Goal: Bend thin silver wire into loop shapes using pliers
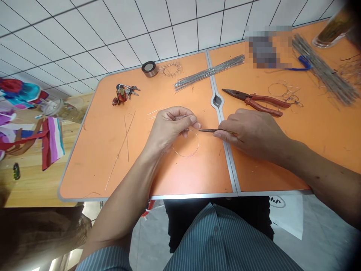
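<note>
- Left hand (pixel 169 130) pinches a thin wire ring (pixel 186 149) between thumb and fingers, over the orange worktop (pixel 113 165)
- Right hand (pixel 252 135) grips a slim pointed tool (pixel 210 130), its tip just beside the ring
- Red-handled pliers (pixel 261 103) lie just beyond the right hand

wire hoop (pixel 186 155) under left hand (pixel 169 130), pliers (pixel 262 101) beyond right hand (pixel 251 135), keys (pixel 122 94) far left

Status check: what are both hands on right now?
Left hand pinching thin silver wire loop. Right hand gripping dark tapered pointed tool, tip beside left fingers. Red-handled steel pliers lying beyond right hand.
</note>
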Demonstrator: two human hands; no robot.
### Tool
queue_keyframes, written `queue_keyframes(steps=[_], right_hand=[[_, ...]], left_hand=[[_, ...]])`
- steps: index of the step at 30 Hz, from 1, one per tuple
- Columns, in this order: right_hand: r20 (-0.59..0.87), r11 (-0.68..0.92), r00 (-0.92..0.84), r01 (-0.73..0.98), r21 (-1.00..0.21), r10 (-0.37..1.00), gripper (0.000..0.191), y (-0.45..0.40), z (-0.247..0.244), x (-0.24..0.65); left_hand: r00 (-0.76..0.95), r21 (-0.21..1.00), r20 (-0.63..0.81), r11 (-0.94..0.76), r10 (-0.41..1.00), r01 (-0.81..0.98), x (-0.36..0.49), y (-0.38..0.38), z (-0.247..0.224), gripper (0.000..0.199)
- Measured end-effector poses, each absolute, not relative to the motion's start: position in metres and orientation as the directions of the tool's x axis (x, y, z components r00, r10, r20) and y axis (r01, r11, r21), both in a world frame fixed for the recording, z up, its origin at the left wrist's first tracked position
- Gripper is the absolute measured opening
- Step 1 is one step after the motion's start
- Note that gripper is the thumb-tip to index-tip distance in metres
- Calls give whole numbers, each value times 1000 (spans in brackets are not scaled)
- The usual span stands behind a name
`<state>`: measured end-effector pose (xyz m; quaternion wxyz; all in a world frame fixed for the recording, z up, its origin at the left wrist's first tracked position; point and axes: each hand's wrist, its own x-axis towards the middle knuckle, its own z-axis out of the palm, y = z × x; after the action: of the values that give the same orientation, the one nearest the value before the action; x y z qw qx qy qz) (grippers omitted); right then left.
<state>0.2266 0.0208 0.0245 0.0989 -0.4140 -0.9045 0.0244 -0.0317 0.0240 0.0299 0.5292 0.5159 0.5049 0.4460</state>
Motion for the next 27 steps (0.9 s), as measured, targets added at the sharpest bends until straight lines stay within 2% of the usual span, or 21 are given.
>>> queue_keyframes(steps=[16,27], right_hand=[[187,665,-641,737,-124,745,56,22,22,228],[119,634,-623,759,-150,773,57,19,28,225]], left_hand=[[97,998,-52,49,994,32,-30,23,33,23],[91,996,-67,61,994,60,-30,22,33,27]])
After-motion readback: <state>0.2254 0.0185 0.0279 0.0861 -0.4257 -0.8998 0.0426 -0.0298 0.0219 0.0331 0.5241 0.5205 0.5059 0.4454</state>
